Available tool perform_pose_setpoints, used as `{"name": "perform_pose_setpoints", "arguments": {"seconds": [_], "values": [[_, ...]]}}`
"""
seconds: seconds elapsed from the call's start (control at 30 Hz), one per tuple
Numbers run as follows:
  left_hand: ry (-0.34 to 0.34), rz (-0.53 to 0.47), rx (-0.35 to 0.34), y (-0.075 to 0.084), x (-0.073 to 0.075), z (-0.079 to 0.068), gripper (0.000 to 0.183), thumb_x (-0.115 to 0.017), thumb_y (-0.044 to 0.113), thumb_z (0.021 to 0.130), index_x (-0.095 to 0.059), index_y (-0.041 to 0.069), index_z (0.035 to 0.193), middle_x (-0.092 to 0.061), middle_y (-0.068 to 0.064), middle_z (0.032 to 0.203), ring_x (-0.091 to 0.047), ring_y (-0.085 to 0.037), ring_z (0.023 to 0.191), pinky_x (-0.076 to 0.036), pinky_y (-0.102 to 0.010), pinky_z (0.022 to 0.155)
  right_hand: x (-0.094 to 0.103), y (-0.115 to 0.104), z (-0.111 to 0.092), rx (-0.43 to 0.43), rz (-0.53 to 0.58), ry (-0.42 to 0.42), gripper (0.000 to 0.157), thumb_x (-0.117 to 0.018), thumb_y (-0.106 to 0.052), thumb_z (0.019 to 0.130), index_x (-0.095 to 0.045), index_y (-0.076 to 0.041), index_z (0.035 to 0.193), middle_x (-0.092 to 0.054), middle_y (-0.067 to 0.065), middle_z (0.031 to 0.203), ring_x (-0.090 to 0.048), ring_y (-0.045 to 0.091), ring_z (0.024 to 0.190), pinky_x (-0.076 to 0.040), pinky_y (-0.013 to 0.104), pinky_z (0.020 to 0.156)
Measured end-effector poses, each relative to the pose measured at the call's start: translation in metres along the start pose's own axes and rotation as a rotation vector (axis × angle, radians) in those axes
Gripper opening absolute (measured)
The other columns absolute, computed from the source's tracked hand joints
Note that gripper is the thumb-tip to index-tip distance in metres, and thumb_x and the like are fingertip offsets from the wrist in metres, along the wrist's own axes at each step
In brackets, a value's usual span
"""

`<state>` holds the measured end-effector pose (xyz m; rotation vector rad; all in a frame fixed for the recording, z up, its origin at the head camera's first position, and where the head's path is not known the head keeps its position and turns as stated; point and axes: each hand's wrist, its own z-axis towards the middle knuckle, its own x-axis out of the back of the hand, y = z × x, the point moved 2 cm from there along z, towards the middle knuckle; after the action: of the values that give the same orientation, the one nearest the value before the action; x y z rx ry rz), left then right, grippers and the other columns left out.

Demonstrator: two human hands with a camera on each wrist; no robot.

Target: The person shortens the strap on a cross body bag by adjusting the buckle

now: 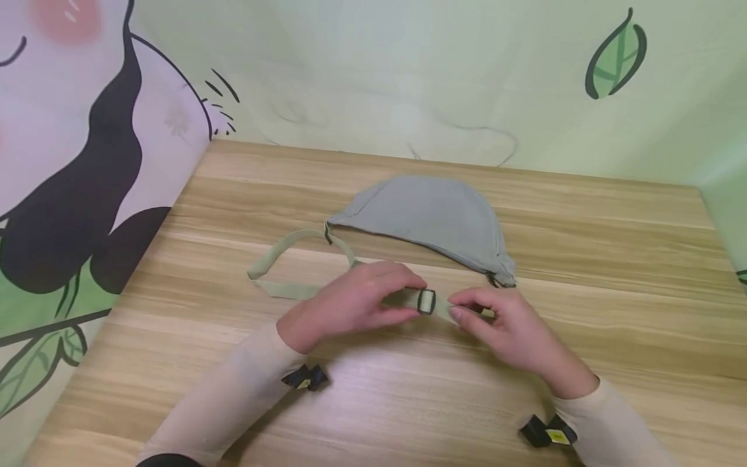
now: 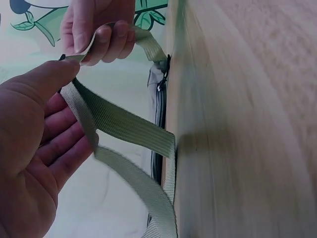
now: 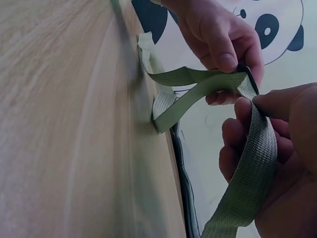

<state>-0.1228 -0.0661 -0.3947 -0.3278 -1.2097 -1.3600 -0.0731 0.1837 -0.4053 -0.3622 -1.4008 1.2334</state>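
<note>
A grey waist bag (image 1: 432, 214) lies flat on the wooden table, its green webbing strap (image 1: 286, 290) looping off to the left and forward. In front of the bag, my left hand (image 1: 356, 298) pinches a dark strap slider buckle (image 1: 426, 301) between thumb and fingers. Just right of it, my right hand (image 1: 508, 324) pinches the strap close to the buckle. From the left wrist view, two lengths of strap (image 2: 129, 124) run from the buckle down to the table. In the right wrist view the strap (image 3: 247, 183) passes across the right palm.
The wooden table (image 1: 408, 402) reaches back to a pale green wall (image 1: 379, 78) with a leaf drawing. A panda picture (image 1: 111, 162) covers the left wall. Dark wrist mounts sit on both sleeves, near the tabletop.
</note>
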Motion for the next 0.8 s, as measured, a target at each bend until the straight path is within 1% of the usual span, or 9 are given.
{"name": "perform_pose_setpoints", "arguments": {"seconds": [0.17, 0.23, 0.3, 0.33, 0.4, 0.47, 0.53, 0.63, 0.8], "values": [[0.020, -0.008, -0.049, 0.0009, -0.0027, 0.0015, 0.040, -0.088, 0.027, 0.092, -0.073, 0.006, 0.122, -0.080, -0.003, 0.113, -0.075, -0.013, 0.105, -0.060, -0.020, 0.098, 0.0012, -0.0025, 0.0017, -0.007, 0.018, -0.020, 0.014, -0.070, 0.004, 0.100, -0.079, -0.005, 0.107, -0.076, 0.006, 0.087, -0.060, -0.001, 0.076, -0.057, 0.022, 0.059], [0.030, -0.005, -0.055, 0.0017, -0.0026, 0.0018, 0.038, -0.088, 0.027, 0.093, -0.074, 0.006, 0.121, -0.080, -0.003, 0.112, -0.075, -0.012, 0.104, -0.060, -0.019, 0.098, 0.0015, -0.0028, 0.0018, 0.012, -0.010, -0.013, 0.015, -0.074, 0.003, 0.097, -0.079, -0.006, 0.108, -0.078, 0.005, 0.091, -0.062, 0.000, 0.079, -0.058, 0.021, 0.063], [0.034, -0.003, -0.046, 0.0020, -0.0020, 0.0016, 0.035, -0.088, 0.026, 0.093, -0.075, 0.007, 0.119, -0.080, -0.002, 0.110, -0.075, -0.011, 0.102, -0.060, -0.019, 0.096, 0.0016, -0.0026, 0.0019, 0.090, -0.077, 0.006, 0.019, -0.081, 0.000, 0.093, -0.079, -0.006, 0.112, -0.080, 0.004, 0.097, -0.067, 0.004, 0.084, -0.059, 0.019, 0.071], [0.032, -0.001, -0.037, 0.0018, -0.0016, 0.0014, 0.034, -0.087, 0.026, 0.093, -0.075, 0.007, 0.118, -0.080, -0.001, 0.109, -0.075, -0.011, 0.101, -0.061, -0.019, 0.095, 0.0013, -0.0027, 0.0019, 0.139, -0.116, 0.023, 0.018, -0.081, -0.009, 0.096, -0.078, -0.006, 0.114, -0.081, 0.004, 0.100, -0.067, 0.005, 0.084, -0.058, 0.017, 0.073], [0.023, -0.004, -0.014, 0.0017, -0.0002, 0.0010, 0.032, -0.087, 0.026, 0.094, -0.076, 0.008, 0.118, -0.080, -0.001, 0.109, -0.074, -0.011, 0.100, -0.061, -0.020, 0.094, 0.0005, -0.0037, 0.0016, 0.240, -0.199, 0.071, 0.028, -0.080, -0.026, 0.100, -0.077, -0.006, 0.119, -0.081, 0.004, 0.104, -0.067, 0.007, 0.084, -0.056, 0.014, 0.076], [0.014, -0.011, 0.007, 0.0014, 0.0014, 0.0007, 0.031, -0.086, 0.026, 0.094, -0.076, 0.008, 0.117, -0.080, 0.000, 0.108, -0.074, -0.010, 0.100, -0.061, -0.021, 0.094, -0.0008, -0.0049, 0.0018, 0.347, -0.268, 0.133, 0.039, -0.071, -0.040, 0.105, -0.075, -0.005, 0.122, -0.080, 0.004, 0.102, -0.064, 0.008, 0.078, -0.053, 0.014, 0.071], [0.014, -0.020, 0.011, 0.0016, 0.0033, 0.0006, 0.031, -0.086, 0.026, 0.094, -0.077, 0.008, 0.118, -0.080, -0.001, 0.109, -0.075, -0.011, 0.101, -0.061, -0.021, 0.095, -0.0020, -0.0064, 0.0020, 0.408, -0.304, 0.183, 0.048, -0.058, -0.048, 0.109, -0.075, -0.005, 0.122, -0.076, 0.002, 0.097, -0.057, 0.006, 0.072, -0.050, 0.015, 0.063], [0.038, -0.045, -0.024, 0.0014, 0.0049, 0.0004, 0.033, -0.087, 0.024, 0.094, -0.076, 0.007, 0.120, -0.081, -0.002, 0.111, -0.075, -0.012, 0.103, -0.061, -0.021, 0.096, -0.0021, -0.0067, 0.0018, 0.442, -0.329, 0.219, 0.044, -0.059, -0.044, 0.110, -0.076, -0.005, 0.121, -0.073, 0.001, 0.095, -0.059, 0.008, 0.072, -0.052, 0.017, 0.064], [0.090, -0.105, -0.116, 0.0033, 0.0069, 0.0011, 0.038, -0.089, 0.018, 0.090, -0.075, 0.003, 0.122, -0.081, -0.006, 0.112, -0.077, -0.015, 0.104, -0.061, -0.020, 0.097, -0.0013, -0.0059, 0.0001, 0.402, -0.252, 0.179, 0.046, -0.060, -0.042, 0.110, -0.076, -0.001, 0.123, -0.079, 0.008, 0.107, -0.073, 0.018, 0.090, -0.058, 0.015, 0.085]]}}
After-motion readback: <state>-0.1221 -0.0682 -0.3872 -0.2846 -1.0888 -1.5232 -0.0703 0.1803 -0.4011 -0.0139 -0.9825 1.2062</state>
